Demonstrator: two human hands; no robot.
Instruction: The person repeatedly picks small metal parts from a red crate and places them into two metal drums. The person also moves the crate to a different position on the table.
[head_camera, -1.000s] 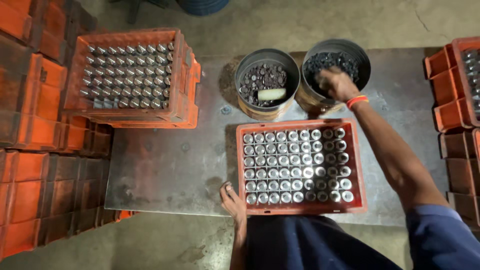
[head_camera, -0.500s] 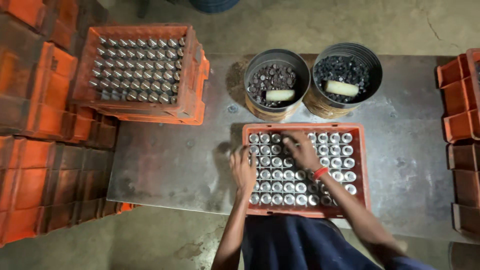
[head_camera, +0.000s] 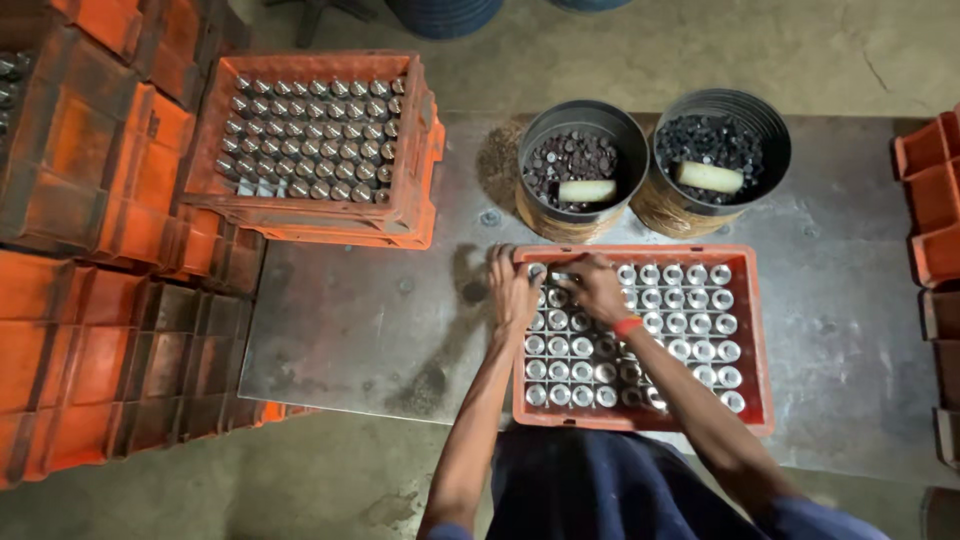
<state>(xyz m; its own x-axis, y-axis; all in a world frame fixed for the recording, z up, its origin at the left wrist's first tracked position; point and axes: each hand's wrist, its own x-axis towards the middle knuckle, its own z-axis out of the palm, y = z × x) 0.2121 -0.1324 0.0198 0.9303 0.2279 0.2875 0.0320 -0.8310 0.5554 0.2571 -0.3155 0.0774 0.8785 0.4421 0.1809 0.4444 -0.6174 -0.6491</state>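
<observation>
A red tray (head_camera: 757, 345) of several shiny metal cups stands in rows on a steel table (head_camera: 350, 330) right in front of me. My left hand (head_camera: 513, 290) lies along the tray's far left corner, fingers touching the rim. My right hand (head_camera: 595, 288), with an orange band at the wrist, is curled over the cups in the far left rows; what its fingers hold is hidden. Behind the tray stand two round buckets, the left bucket (head_camera: 580, 112) and the right bucket (head_camera: 722, 98), each with small dark parts and a pale scoop-like piece inside.
A second orange crate (head_camera: 215, 130) full of metal cups sits on stacked crates at the table's far left corner. Stacks of orange crates (head_camera: 90, 300) fill the left side, and more orange crates (head_camera: 925, 200) stand at the right edge. Bare concrete floor lies beyond the table.
My right hand left the right bucket and came down onto the tray, then slid to its far left corner. My left hand rose from the near edge to the tray's left rim.
</observation>
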